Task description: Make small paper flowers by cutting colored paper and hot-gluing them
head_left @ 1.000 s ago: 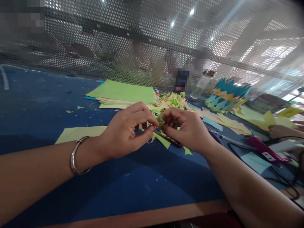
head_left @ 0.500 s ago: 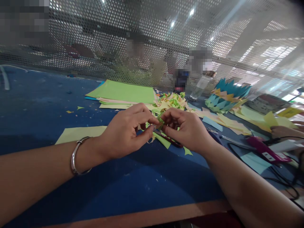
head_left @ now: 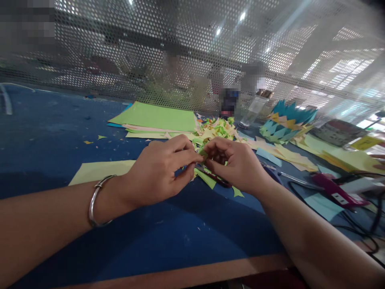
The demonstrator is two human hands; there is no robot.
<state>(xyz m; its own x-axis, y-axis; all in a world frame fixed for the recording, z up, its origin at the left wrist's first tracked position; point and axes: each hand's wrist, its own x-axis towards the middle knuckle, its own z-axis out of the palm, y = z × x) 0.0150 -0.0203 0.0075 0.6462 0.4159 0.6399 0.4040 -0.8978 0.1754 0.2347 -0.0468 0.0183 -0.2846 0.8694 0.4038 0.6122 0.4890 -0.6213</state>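
Note:
Over the blue table, my left hand (head_left: 167, 168) and my right hand (head_left: 237, 164) meet fingertip to fingertip. Between them is a small folded piece of green paper (head_left: 203, 153), mostly covered by the fingers. My right thumb and fingers pinch it, and my left fingers close on its near side. Under my right hand lies a dark red curved object (head_left: 224, 183), too hidden to name. Green paper scraps (head_left: 207, 178) lie beside it. A heap of green, yellow and pink paper cuttings (head_left: 218, 127) rises just behind the hands.
A stack of coloured paper (head_left: 156, 116) lies behind my left hand, a pale yellow sheet (head_left: 100, 170) by its wrist. Rightward stand a clear bottle (head_left: 251, 112) and a zigzag paper crown (head_left: 288, 122). A magenta power strip (head_left: 338, 192) with cables lies at right, near another person's hand.
My left fingers have shifted slightly right, and its thumb is tucked lower. My right hand stays almost still. At the right edge, the other person's hand has drawn back and a raised yellow sheet lies flat.

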